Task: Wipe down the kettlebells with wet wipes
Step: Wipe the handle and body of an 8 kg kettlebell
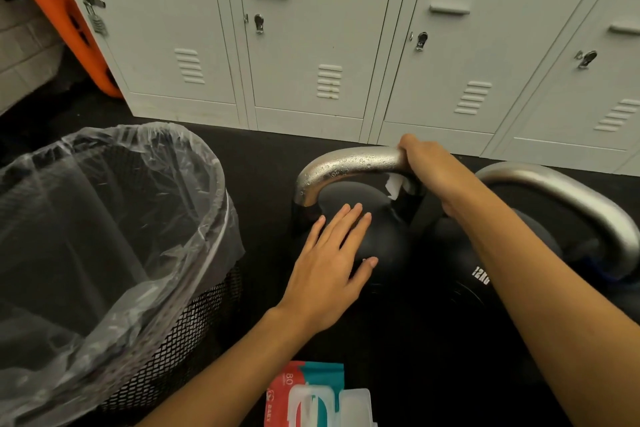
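Note:
A black kettlebell [384, 239] stands on the dark floor, its silver handle [346, 163] beaded with water drops. My right hand [429, 170] is closed around the right end of that handle, with a white wet wipe [394, 185] pressed between palm and metal. My left hand [332, 263] lies flat with spread fingers on the black body. A second kettlebell [481, 274], marked 12KG, stands to the right with a dull silver handle [571, 198]. The wet wipes pack [311, 392], red and teal with its white lid flipped up, lies near the bottom edge.
A black mesh waste bin [194, 322] lined with a clear plastic bag stands at the left, close to the first kettlebell. White lockers [311, 45] form a wall just behind the kettlebells. An orange object [52, 3] leans at the far left.

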Demonstrator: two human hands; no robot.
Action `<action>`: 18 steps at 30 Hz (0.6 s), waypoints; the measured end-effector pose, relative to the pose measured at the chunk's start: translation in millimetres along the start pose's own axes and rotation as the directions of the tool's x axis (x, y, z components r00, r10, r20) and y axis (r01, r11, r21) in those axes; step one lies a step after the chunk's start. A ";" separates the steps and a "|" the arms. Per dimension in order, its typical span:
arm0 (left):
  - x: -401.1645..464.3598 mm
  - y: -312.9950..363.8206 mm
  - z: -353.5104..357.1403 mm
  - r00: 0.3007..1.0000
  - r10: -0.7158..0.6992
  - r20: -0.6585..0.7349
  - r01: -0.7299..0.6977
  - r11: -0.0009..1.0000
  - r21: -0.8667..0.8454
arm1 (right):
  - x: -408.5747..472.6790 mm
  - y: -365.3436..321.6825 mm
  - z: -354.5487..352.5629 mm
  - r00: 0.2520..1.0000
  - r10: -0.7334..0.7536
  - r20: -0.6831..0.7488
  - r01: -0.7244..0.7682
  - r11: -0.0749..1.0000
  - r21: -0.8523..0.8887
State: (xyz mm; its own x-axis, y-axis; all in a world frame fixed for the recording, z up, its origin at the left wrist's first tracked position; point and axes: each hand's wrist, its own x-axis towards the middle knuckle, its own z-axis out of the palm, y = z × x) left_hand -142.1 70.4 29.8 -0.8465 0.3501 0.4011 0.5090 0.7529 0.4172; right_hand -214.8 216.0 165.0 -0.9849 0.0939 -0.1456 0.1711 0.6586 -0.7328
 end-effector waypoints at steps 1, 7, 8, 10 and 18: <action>-0.8 0.3 -1.2 0.999 0.005 -0.045 -0.007 0.999 -0.038 | -0.3 0.4 3.9 0.995 -0.093 -0.035 0.091 0.995 -0.051; -12.6 -3.6 -12.4 0.915 -0.097 -0.393 0.023 0.982 -0.188 | -2.0 11.7 8.1 0.958 -0.277 -0.070 0.278 0.960 0.012; -12.0 -3.5 -16.9 0.885 -0.154 -0.440 0.074 0.979 -0.192 | -0.7 13.2 7.4 0.972 -0.223 -0.069 0.227 0.971 0.069; -7.8 -3.1 -26.0 0.816 -0.261 -0.515 0.179 0.962 -0.205 | 1.8 14.0 7.5 0.992 -0.109 -0.065 0.118 0.981 0.153; 3.1 -9.2 -26.1 0.781 -0.507 -0.364 0.398 0.854 -0.336 | -9.0 17.4 13.6 0.966 -0.219 -0.140 0.233 0.968 0.091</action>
State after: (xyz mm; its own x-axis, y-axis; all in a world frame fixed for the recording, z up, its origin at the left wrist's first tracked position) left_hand -145.3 50.1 48.5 -0.8628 -0.3111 0.3985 0.1505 0.5944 0.7899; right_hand -202.6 216.4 144.4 -0.9923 0.0507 0.1128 -0.0612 0.5914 -0.8040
